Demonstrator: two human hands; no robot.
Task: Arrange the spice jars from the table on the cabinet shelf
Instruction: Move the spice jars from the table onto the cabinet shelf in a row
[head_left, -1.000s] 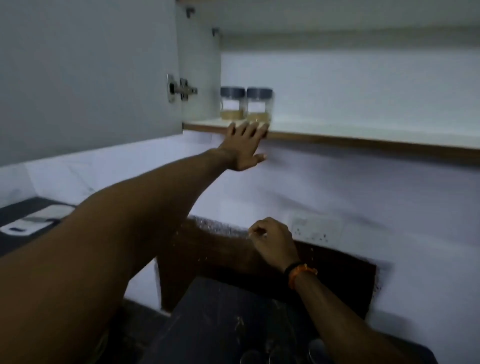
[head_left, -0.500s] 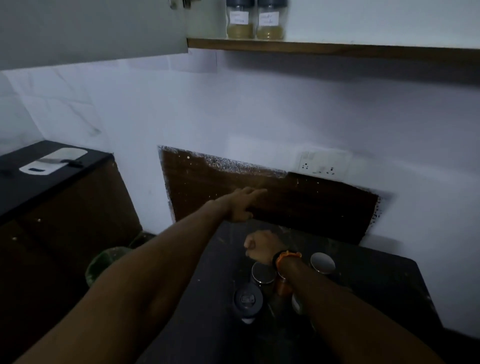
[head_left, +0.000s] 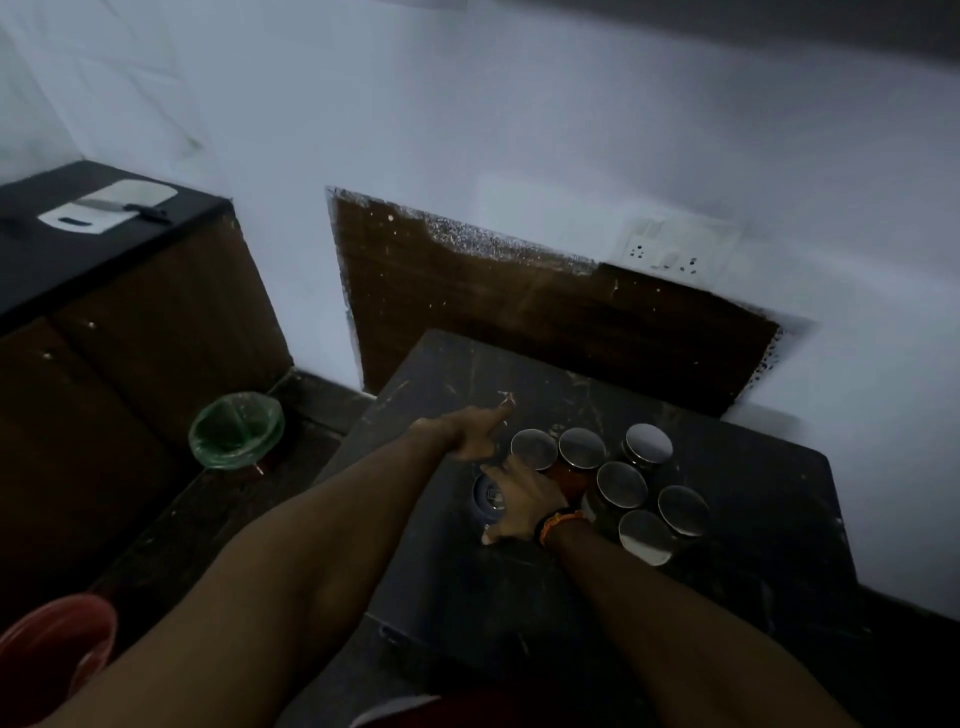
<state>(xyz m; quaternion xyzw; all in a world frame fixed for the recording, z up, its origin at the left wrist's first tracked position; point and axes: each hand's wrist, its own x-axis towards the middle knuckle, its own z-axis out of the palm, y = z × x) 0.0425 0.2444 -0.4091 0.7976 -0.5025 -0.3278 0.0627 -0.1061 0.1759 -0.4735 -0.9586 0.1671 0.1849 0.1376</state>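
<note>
Several spice jars with shiny round lids (head_left: 621, 484) stand clustered on the dark table (head_left: 769, 525). At the cluster's left stands a jar with a grey-blue lid (head_left: 484, 497). My right hand (head_left: 522, 503), with an orange band at the wrist, reaches across it, fingers over the lid and thumb at its near side. My left hand (head_left: 475, 435) hovers just left of the rear jars, fingers stretched forward, holding nothing. The cabinet shelf is out of view.
A bin with a green liner (head_left: 236, 431) sits on the floor left of the table. A red bucket (head_left: 52, 649) is at the bottom left. A dark counter (head_left: 31, 270) carries a white cutting board with a knife (head_left: 106, 205). A wall socket (head_left: 670, 249) is behind the table.
The view dropped from the shelf to the table. My left hand came down from the shelf edge to the jars. My right hand opened from a fist and settled on the grey-lidded jar.
</note>
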